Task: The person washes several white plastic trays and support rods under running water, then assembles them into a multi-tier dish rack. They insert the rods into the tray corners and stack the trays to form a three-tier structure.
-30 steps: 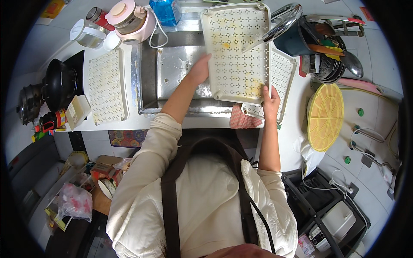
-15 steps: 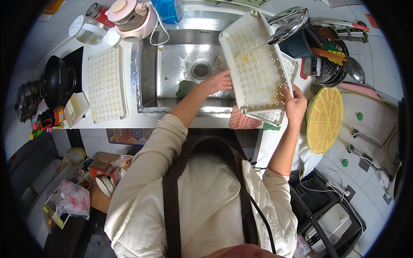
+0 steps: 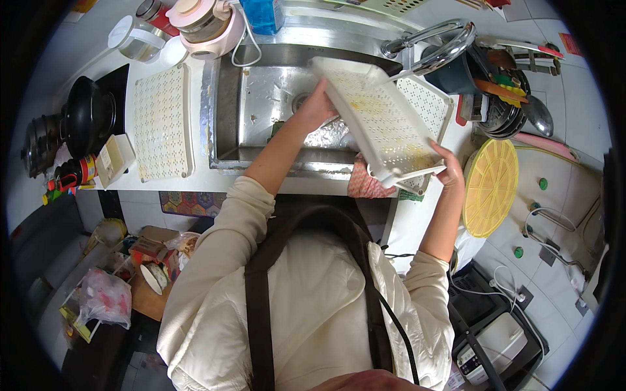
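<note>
A white perforated plastic tray (image 3: 378, 117) with yellowish stains hangs tilted over the right part of the steel sink (image 3: 225, 107). The chrome faucet (image 3: 450, 49) arches above it, and a thin stream of water runs onto its surface. My left hand (image 3: 317, 107) is closed on the tray's left edge, its fingertips partly hidden behind the rim. At the near right corner, my right hand (image 3: 450, 168) grips the rim. Another perforated tray (image 3: 433, 107) lies on the counter right of the sink, partly covered by the held one.
A third perforated tray (image 3: 162, 124) lies left of the sink. A red-and-white cloth (image 3: 367, 180) hangs over the counter's front edge. A dark utensil holder (image 3: 450, 72) and a round yellow board (image 3: 492, 189) stand at right, a pink kettle appliance (image 3: 202, 29) at back left.
The held tray has tipped, its far end dropping lower and shifting left over the sink. My left hand has moved up along its edge, and more of the tray behind shows.
</note>
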Tool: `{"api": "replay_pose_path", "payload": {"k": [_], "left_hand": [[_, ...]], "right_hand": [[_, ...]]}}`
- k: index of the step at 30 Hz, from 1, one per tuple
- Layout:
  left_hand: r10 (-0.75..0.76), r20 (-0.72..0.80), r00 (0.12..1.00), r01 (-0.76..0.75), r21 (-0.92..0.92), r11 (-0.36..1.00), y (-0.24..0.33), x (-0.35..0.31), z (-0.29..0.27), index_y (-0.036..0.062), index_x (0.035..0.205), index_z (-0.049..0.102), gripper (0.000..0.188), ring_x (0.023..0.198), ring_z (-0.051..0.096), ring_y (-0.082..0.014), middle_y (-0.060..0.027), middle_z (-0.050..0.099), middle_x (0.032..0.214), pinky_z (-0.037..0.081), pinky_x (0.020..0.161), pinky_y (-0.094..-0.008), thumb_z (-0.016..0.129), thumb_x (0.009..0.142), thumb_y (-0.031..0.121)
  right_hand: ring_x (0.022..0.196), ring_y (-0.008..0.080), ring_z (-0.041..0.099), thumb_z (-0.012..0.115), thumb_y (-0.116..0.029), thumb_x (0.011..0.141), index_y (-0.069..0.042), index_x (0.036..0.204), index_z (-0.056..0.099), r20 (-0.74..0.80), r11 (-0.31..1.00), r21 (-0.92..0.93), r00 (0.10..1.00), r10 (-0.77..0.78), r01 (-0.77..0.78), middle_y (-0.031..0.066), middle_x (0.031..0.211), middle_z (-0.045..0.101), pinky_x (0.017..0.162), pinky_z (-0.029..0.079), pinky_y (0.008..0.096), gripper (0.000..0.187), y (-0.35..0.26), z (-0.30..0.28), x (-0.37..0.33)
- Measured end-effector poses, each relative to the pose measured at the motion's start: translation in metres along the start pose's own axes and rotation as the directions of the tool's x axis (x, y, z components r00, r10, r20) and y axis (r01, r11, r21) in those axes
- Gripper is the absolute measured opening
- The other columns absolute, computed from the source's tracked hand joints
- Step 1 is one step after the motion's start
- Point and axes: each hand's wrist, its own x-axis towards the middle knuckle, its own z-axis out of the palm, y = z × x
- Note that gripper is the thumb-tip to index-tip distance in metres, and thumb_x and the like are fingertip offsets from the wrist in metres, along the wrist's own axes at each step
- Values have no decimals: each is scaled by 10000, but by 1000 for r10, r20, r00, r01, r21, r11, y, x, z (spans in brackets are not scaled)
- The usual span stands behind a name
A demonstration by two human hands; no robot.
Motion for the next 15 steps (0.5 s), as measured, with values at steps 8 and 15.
{"api": "replay_pose_path", "payload": {"k": [8,15], "left_hand": [[94,14,996,-95,193,977,14,7,38,297,1446,-84,689,1350,222,-262,-22,126,1493,260,1061,-489,293,939,570],[75,69,995,-96,388,917,22,13,61,197,1401,-267,901,1400,38,-274,-102,-24,1515,249,1066,-491,374,906,591]], "right_hand": [[469,148,588,640,-338,797,-17,1052,597,292,931,312,952,95,-189,69,738,646,327,416,210,412,66,-21,40],[405,150,515,485,-482,866,28,1259,443,586,857,352,803,112,-377,118,646,550,349,439,202,646,85,-33,64]]}}
